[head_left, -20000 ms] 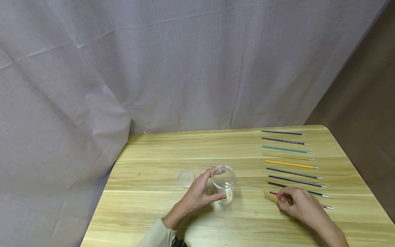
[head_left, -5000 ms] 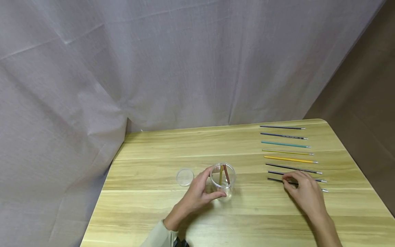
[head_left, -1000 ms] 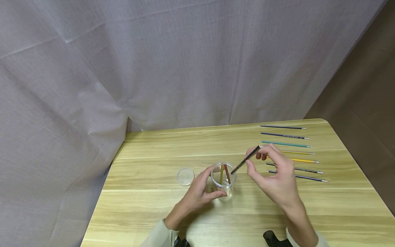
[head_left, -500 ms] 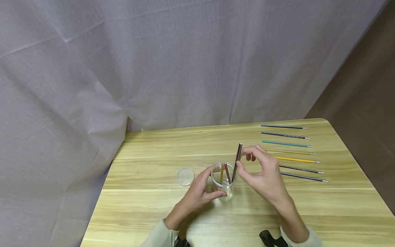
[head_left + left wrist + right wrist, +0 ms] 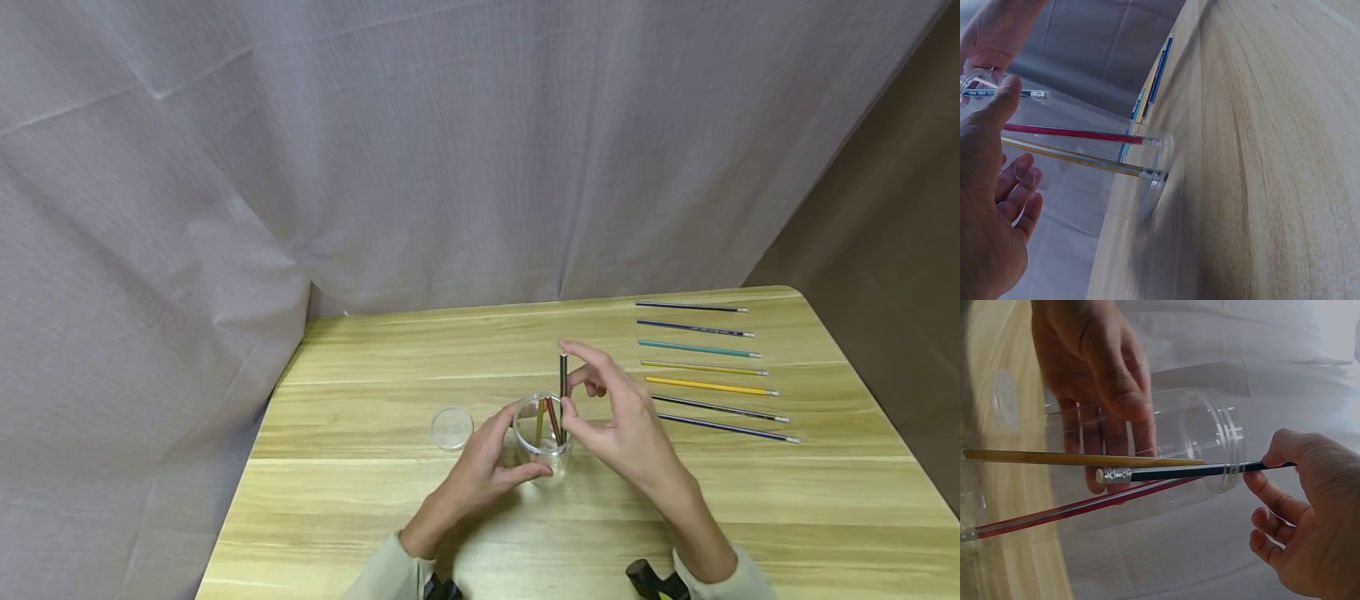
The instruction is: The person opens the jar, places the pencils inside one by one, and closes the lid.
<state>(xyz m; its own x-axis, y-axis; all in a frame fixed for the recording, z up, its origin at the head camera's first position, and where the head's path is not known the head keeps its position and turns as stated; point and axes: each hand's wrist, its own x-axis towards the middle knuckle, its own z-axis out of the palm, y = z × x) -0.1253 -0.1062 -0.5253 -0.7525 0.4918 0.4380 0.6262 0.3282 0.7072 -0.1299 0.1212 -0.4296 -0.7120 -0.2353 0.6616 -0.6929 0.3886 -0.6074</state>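
Note:
My left hand (image 5: 483,467) holds a clear plastic jar (image 5: 543,452) upright on the table, thumb and fingers around its side. Inside lean a yellow pencil (image 5: 1054,457) and a red pencil (image 5: 1072,509), eraser ends at the bottom. With thumb and fingers, my right hand (image 5: 630,425) pinches a dark pencil (image 5: 563,379) over the jar's mouth. Its eraser end points down inside the jar, above the bottom, as both wrist views show. The index fingertip lies at the dark pencil's top end. Left of the jar lies a clear round lid (image 5: 452,428).
Several pencils lie in a spaced row at the table's right, among them a teal pencil (image 5: 697,348) and an orange-yellow pencil (image 5: 708,386). A grey curtain (image 5: 450,167) hangs behind the wooden table (image 5: 360,500).
My right hand has carried the dark pencil from the row to the jar, turned it upright and lowered its eraser end inside. The yellow and red pencils went in earlier. The left hand stays put.

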